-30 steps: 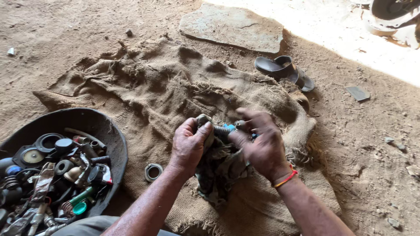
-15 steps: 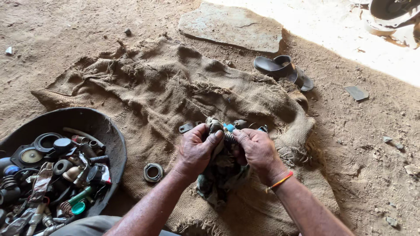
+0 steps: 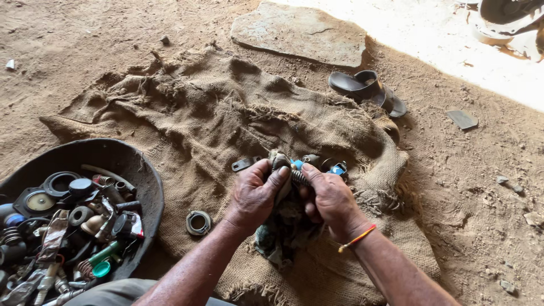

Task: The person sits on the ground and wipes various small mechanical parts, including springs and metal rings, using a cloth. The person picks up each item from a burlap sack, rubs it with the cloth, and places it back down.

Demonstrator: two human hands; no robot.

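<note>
My left hand (image 3: pixel 256 192) and my right hand (image 3: pixel 330 199) are pressed close together over a crumpled burlap sack (image 3: pixel 209 113) on the dirt floor. Between them they grip a dirty rag (image 3: pixel 280 232) wrapped around a small metal part with a coil spring (image 3: pixel 298 177) showing at the thumbs. The rag hangs down below the hands. Just beyond the fingers lie small metal pieces with blue caps (image 3: pixel 334 168) and a flat metal bracket (image 3: pixel 243 164). A metal ring (image 3: pixel 198 222) lies on the sack left of my left wrist.
A black rubber basin (image 3: pixel 136 170) at lower left holds several mixed parts: rings, springs, caps, tubes. A dark sandal (image 3: pixel 368 89) lies at the sack's far right edge, a flat stone slab (image 3: pixel 300 31) behind it, a small grey tile (image 3: pixel 462 119) to the right.
Both hands have drawn closer together around the rag and part, and shifted slightly. The bracket and blue-capped pieces beyond the fingers are now uncovered.
</note>
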